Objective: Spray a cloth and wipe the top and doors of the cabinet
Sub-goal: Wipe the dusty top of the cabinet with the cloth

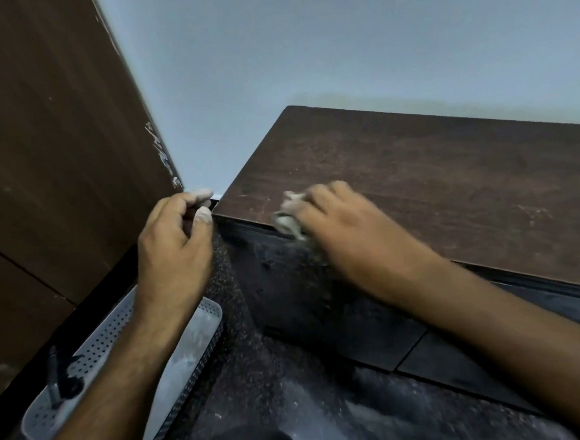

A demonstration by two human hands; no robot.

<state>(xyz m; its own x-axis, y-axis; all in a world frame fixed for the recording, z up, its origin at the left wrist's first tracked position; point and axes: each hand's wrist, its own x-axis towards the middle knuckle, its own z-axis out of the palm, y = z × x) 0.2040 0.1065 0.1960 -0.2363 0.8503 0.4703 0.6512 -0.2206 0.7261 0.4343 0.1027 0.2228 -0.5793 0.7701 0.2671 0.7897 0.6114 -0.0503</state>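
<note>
The cabinet has a dark brown wood-grain top [416, 176] and dark front doors [307, 297] below its front edge. My right hand [343, 223] grips a crumpled grey-white cloth [290, 214] and holds it at the top's front edge near the left corner. The cloth hangs partly over the edge and is motion-blurred. My left hand [173, 241] hovers beside the cabinet's left corner with fingers curled and nothing in it; its fingertips look dusty white. No spray bottle is in view.
A tall brown wooden panel [53, 150] stands at the left, meeting a pale blue wall [304, 47]. A perforated grey tray [86, 368] with a dark tool in it lies on the speckled dark floor [259, 393] at the lower left.
</note>
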